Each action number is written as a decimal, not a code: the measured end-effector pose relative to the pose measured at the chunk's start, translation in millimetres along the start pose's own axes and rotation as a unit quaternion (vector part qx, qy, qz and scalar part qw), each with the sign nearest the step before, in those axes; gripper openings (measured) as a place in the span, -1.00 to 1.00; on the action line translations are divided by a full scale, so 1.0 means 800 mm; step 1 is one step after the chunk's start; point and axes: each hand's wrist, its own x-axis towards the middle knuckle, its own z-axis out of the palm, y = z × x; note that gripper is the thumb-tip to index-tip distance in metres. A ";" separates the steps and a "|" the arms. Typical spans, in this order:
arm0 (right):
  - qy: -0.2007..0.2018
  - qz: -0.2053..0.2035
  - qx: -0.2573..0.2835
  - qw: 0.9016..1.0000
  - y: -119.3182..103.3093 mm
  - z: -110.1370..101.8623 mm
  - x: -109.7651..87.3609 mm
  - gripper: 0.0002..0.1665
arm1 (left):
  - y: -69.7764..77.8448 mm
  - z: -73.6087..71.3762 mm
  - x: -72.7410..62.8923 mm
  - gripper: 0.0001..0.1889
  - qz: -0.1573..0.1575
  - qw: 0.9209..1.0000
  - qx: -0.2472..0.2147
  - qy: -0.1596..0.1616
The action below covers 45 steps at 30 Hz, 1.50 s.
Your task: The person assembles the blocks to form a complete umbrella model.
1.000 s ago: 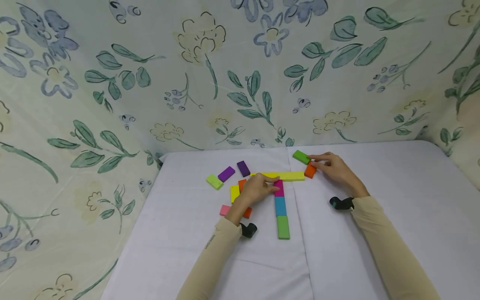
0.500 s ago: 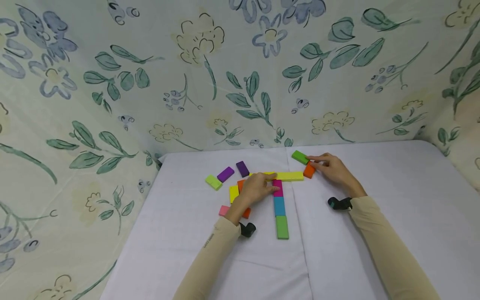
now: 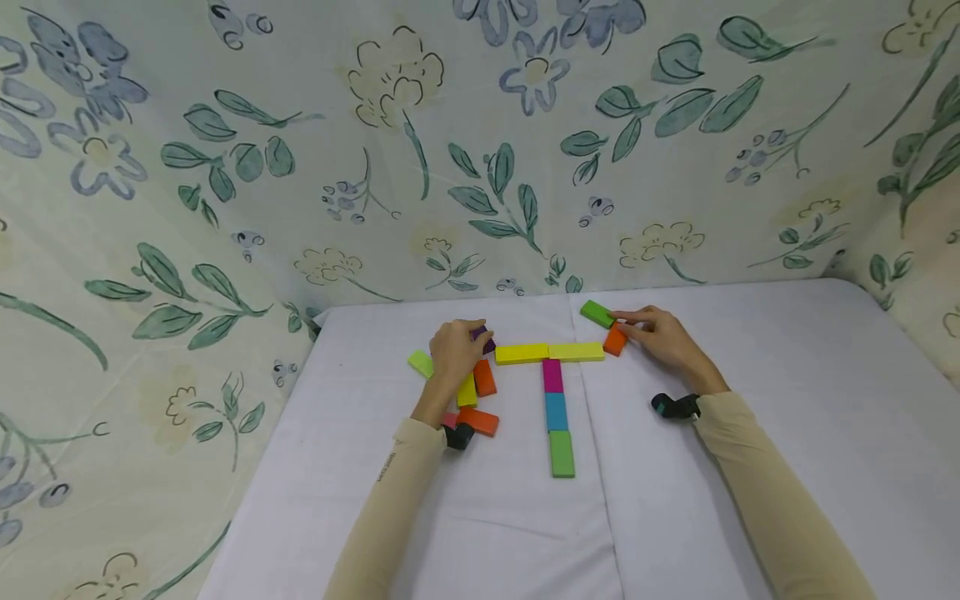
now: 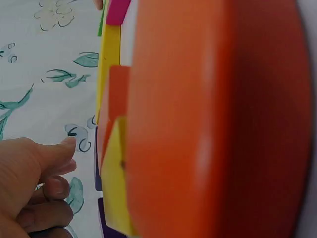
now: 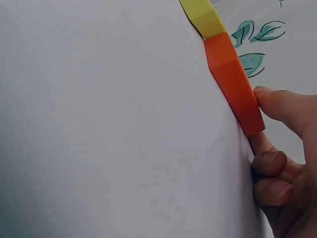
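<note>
My left hand (image 3: 453,354) hovers over the dark purple block (image 3: 483,339). In the left wrist view its thumb and fingers are loosely bent, apart from the purple block (image 4: 97,161). At the far right end of a row, my right hand (image 3: 670,342) pinches an orange block (image 3: 616,339) between thumb and index finger; the index fingertip also meets the green block (image 3: 597,313). The right wrist view shows the thumb against the orange block (image 5: 233,82). Two yellow blocks (image 3: 522,354) make a crossbar, with a magenta block (image 3: 552,375), blue block (image 3: 556,411) and green block (image 3: 562,454) below.
Left of the column lie loose blocks: orange (image 3: 485,377), yellow (image 3: 467,391), another orange one (image 3: 478,422), a partly hidden pink one (image 3: 450,419) and a light green one (image 3: 422,362). A white cloth (image 3: 525,533) covers the table; a floral curtain (image 3: 405,167) hangs behind.
My left hand has left the yellow and magenta blocks and moved left over the dark purple one, uncovering the crossbar. The right hand stays at the orange block.
</note>
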 end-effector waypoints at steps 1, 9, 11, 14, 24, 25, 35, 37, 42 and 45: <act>0.000 0.002 0.001 1.000 0.000 0.000 0.000 -0.53 | -0.004 -0.001 0.001 -0.64 -0.012 1.000 0.008 0.000; 0.004 0.009 0.009 1.000 0.003 0.001 0.001 -0.53 | -0.013 -0.003 -0.001 -0.51 -0.038 0.999 0.028 -0.024; 0.005 0.010 0.009 1.000 0.003 0.001 0.001 -0.53 | -0.012 -0.004 -0.001 -0.48 -0.040 0.998 0.020 -0.036; 0.005 0.012 0.011 1.000 0.002 0.001 0.002 -0.53 | -0.010 -0.004 0.001 -0.47 -0.037 0.998 0.019 -0.052; 0.003 0.003 0.016 1.000 0.001 0.003 -0.001 -0.50 | -0.011 -0.002 0.013 -0.64 -0.018 0.995 0.048 -0.081; 0.004 0.004 0.018 1.000 0.001 0.003 -0.001 -0.50 | -0.011 -0.003 0.014 -0.63 -0.020 0.995 0.044 -0.084; 0.002 0.012 0.021 1.000 0.003 0.003 -0.001 -0.52 | -0.002 0.003 0.021 -0.58 -0.030 0.995 0.024 -0.094; 0.002 0.013 0.019 1.000 0.003 0.003 -0.001 -0.52 | 0.000 0.004 0.022 -0.61 -0.031 0.995 0.023 -0.092; 0.004 0.014 0.021 1.000 0.003 0.003 -0.002 -0.52 | -0.002 0.002 0.026 -0.67 -0.041 0.994 0.013 -0.098; 0.004 0.018 0.025 1.000 0.003 0.004 -0.002 -0.52 | -0.005 0.001 0.027 -0.68 -0.042 0.994 0.010 -0.101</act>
